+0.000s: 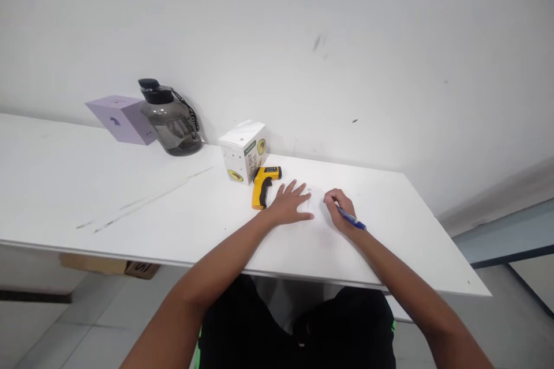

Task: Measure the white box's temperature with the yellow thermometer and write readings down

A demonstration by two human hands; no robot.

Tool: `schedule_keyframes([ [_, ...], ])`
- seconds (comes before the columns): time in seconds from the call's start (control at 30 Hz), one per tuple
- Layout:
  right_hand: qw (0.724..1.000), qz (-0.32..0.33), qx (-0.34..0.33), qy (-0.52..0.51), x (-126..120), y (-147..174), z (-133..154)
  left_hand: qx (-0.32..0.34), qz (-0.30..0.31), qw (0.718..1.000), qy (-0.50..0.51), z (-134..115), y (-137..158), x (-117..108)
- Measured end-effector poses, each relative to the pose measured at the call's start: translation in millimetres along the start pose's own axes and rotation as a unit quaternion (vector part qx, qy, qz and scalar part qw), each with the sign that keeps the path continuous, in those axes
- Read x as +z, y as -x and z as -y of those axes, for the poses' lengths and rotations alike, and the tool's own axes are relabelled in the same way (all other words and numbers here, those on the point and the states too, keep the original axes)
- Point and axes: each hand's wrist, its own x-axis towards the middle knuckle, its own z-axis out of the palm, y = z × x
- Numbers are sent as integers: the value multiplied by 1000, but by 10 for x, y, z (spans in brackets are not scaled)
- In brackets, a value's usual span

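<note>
My left hand (288, 206) lies flat with its fingers spread on the white surface, close to a yellow and black infrared thermometer gun (259, 189). A blue pen (351, 219) is held in my right hand (340, 207), whose fingers are closed around it. The pen's tip is hidden by the fingers, which rest low on the surface. Faint small marks show between the two hands; I cannot tell whether a sheet of white paper lies there. Behind the thermometer gun stands a white box (240, 153) with avocado pictures.
A grey see-through water bottle (175, 127) with a black lid stands at the back left, beside a lilac box (125, 121). The white table (142, 184) runs along the wall (277, 40). Below its front edge, a cardboard box (99, 264) shows on the left.
</note>
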Motion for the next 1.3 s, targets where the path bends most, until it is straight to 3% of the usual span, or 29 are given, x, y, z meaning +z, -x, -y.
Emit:
schedule_keyframes([
  [0.13, 981, 102, 110, -121, 98, -75, -96, 15, 6, 1000, -10, -33, -21, -23],
  [0.27, 960, 144, 192, -143, 112, -99, -152, 18, 2, 1000, -5, -26, -46, -5],
  [0.4, 961, 144, 189, -143, 87, -82, -120, 16, 1, 1000, -4, -3, -51, 20],
  [0.7, 964, 148, 217, -40, 124, -104, -70, 19, -16, 1000, -5, -10, -48, 18],
  [1.3, 968, 159, 193, -31, 144, -100, -73, 27, -26, 999, -16, 1, -66, 55],
])
